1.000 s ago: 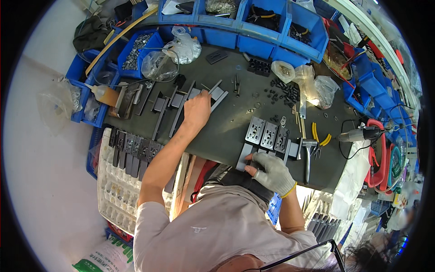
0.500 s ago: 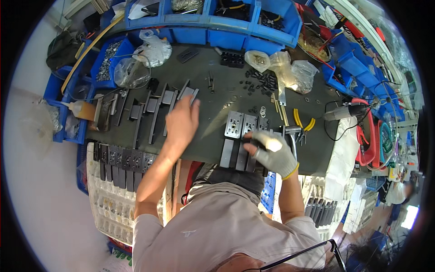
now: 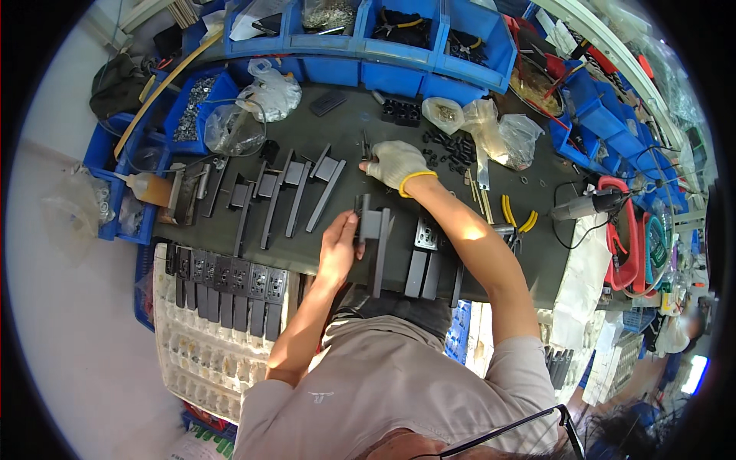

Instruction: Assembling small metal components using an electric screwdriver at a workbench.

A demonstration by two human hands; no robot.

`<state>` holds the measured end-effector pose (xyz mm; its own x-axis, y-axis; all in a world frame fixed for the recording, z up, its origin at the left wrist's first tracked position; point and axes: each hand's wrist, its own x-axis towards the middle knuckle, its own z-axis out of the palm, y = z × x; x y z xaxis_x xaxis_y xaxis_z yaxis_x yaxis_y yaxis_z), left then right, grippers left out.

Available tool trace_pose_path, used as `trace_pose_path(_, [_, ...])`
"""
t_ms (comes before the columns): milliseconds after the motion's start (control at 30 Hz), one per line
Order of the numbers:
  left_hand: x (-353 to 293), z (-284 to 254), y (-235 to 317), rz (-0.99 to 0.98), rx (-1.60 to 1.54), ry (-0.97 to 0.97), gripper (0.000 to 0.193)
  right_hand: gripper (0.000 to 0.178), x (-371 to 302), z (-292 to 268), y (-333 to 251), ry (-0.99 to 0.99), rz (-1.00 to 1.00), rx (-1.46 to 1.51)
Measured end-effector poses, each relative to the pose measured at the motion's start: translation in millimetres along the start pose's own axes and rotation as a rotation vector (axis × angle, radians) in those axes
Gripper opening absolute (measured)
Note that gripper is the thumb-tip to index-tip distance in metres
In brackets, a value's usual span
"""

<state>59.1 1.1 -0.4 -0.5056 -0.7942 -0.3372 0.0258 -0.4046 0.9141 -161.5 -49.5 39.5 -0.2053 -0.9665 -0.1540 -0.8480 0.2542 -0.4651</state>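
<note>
My bare left hand grips a dark metal T-shaped part by its block end, with the long bar hanging down toward me above the bench's front edge. My right hand, in a pale glove with a yellow cuff, is stretched out over the middle of the bench. Its fingertips are drawn together beside a thin metal piece; whether anything is pinched there is hidden. To the left lie several similar dark T-shaped parts in a row. More parts with drilled plates lie below my right forearm.
Blue bins line the back. Small black pieces lie beside plastic bags. At right are yellow-handled pliers, a power screwdriver and a red basket. A tray of finished-looking dark parts sits at lower left.
My left hand has moved from the row toward the front middle and now holds a T-shaped part. My gloved right hand has left the drilled-plate parts and reached forward and left.
</note>
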Motion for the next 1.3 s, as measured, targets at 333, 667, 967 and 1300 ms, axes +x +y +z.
trace_pose_path(333, [-26, -35, -9, -0.402, -0.854, 0.000, 0.027, 0.041, 12, -5, 10, -0.071, 0.115, -0.103])
trace_pose_path(667, [-33, -39, -11, -0.376, -0.848, -0.020, 0.029, 0.036, -5, -11, 6, 0.006, 0.071, -0.121])
trace_pose_path(967, [-16, -34, -28, -0.342, -0.901, -0.206, 0.033, 0.021, -147, -59, -55, -0.143, -0.346, 0.077])
trace_pose_path(1300, [-21, -12, -8, -0.387, -0.946, -0.259, 0.056, 0.024, -142, -44, -69, -0.084, -0.365, 0.049])
